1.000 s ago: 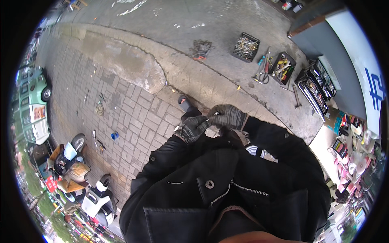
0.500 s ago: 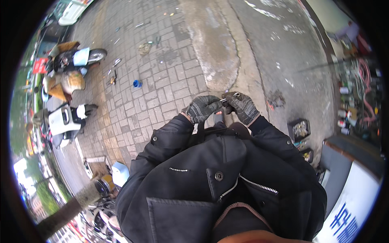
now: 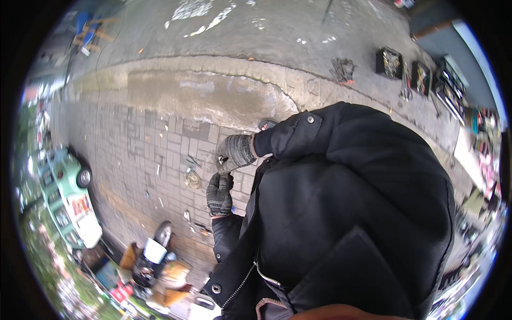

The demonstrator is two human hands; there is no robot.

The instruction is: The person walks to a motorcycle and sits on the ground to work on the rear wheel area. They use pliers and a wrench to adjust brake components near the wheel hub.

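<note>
Both my hands wear dark grey knitted work gloves and meet in front of my black jacket, above the brick paving. My right hand is curled closed around a small metal wrench, of which only a shiny bit shows at the fingers. Just below it in the picture, my left hand has its fingers bent together, with the tips up against the right hand's fingers. What the left fingers pinch, if anything, is hidden.
On the paving lie green-handled pliers, a tan bundle and scattered tools. Black trays of small metal parts and a dark crumpled bundle rest on the concrete. A motorcycle and a green van are parked at lower left.
My view and body have turned left, so the van and motorcycle now appear lower left. Both hands remain together; the wrench, plainly visible before, is now mostly covered by the right hand.
</note>
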